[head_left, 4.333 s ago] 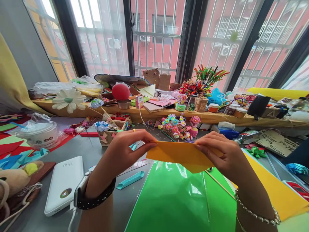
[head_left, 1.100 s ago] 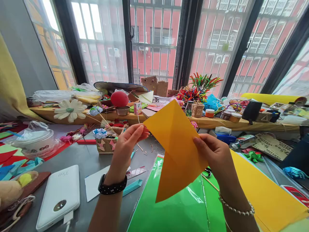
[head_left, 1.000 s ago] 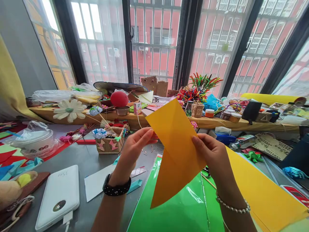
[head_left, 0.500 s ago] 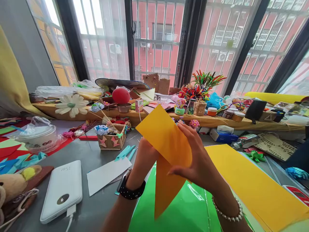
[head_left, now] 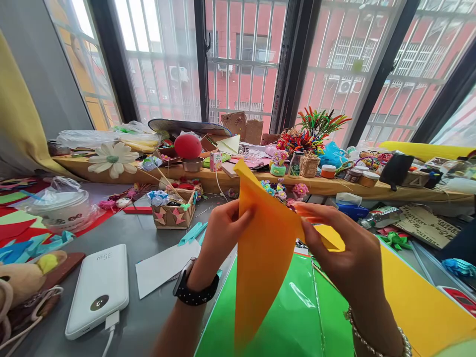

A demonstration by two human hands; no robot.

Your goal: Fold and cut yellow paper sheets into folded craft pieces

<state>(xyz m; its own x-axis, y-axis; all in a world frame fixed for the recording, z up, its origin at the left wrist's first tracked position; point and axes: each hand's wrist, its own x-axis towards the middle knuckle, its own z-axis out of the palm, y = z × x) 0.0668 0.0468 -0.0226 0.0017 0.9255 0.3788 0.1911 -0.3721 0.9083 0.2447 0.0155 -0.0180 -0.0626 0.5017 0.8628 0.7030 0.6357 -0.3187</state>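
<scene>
Between my two hands an orange-yellow sheet of paper (head_left: 266, 248) is held up, bent over along its top. My left hand (head_left: 225, 230) pinches its left edge, thumb on the near face. At the upper right corner my right hand (head_left: 344, 248) grips the sheet between thumb and fingers. The paper's lower point hangs over a glossy green folder (head_left: 297, 307) on the table. Larger yellow sheets (head_left: 416, 297) lie flat to the right, partly behind my right forearm.
A white power bank (head_left: 98, 290) with a cable lies on the left, near a white paper strip (head_left: 165, 265). Behind stands a decorated cardboard box (head_left: 173, 215). Craft supplies crowd the window ledge (head_left: 238, 183). A tissue box (head_left: 349, 206) and a plastic bottle (head_left: 381, 216) are at right.
The sheet has turned from a tilted, folded-over position to hanging more upright. My right hand has moved right to its corner, and my left thumb now shows on the near face.
</scene>
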